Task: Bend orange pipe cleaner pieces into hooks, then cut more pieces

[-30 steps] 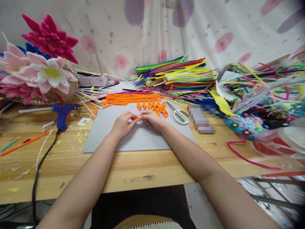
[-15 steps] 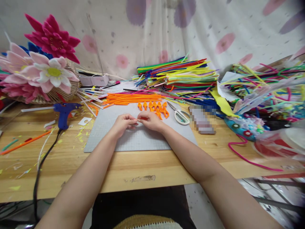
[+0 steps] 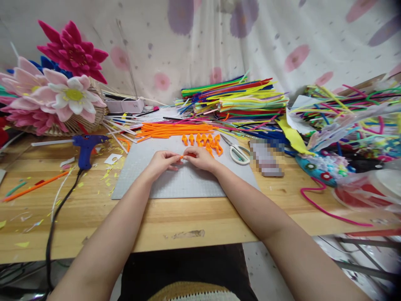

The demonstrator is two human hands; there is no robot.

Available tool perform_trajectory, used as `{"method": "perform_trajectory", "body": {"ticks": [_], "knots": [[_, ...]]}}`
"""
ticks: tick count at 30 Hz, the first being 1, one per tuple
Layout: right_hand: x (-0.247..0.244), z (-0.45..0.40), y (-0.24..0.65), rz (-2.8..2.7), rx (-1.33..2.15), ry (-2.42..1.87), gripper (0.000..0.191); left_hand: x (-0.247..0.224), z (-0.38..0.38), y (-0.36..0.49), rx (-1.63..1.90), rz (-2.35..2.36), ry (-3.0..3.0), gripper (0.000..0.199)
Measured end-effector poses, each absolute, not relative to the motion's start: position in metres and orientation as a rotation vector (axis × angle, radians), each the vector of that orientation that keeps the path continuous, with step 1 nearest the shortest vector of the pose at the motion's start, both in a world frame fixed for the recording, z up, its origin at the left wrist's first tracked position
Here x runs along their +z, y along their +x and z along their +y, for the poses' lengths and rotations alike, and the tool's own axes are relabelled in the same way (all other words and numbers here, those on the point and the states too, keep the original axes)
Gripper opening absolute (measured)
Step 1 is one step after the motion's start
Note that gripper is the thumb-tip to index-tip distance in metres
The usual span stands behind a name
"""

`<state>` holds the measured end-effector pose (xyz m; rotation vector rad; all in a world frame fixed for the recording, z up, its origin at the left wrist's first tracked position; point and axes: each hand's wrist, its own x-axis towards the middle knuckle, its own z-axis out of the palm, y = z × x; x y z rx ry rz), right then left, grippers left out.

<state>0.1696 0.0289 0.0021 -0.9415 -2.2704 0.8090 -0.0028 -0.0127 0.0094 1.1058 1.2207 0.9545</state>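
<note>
The left hand [image 3: 161, 163] and right hand [image 3: 200, 159] pinch a small orange fuzzy piece [image 3: 181, 157] above the grey gridded mat [image 3: 188, 188], presumably for two-sided control; curled orange fuzzy shapes [image 3: 216, 144] lie just beyond.

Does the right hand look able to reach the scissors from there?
Probably yes: only bare grey mat seems to separate the right hand from the scissors. It and the left hand hold a small orange piece, though, so it may need to let go first.
</note>
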Motion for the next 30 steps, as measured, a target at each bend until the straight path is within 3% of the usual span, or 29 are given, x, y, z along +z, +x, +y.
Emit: {"method": "perform_trajectory", "body": {"ticks": [21,30], "knots": [[0.002,0.029,0.171,-2.409,0.67,-0.719,0.014,0.008,-0.01,-0.006,0.824,1.257,1.145,0.032],[0.01,0.032,0.177,-2.2,1.182,-0.792,0.017,0.012,-0.013,-0.007,0.764,1.163,1.176,0.036]]}}
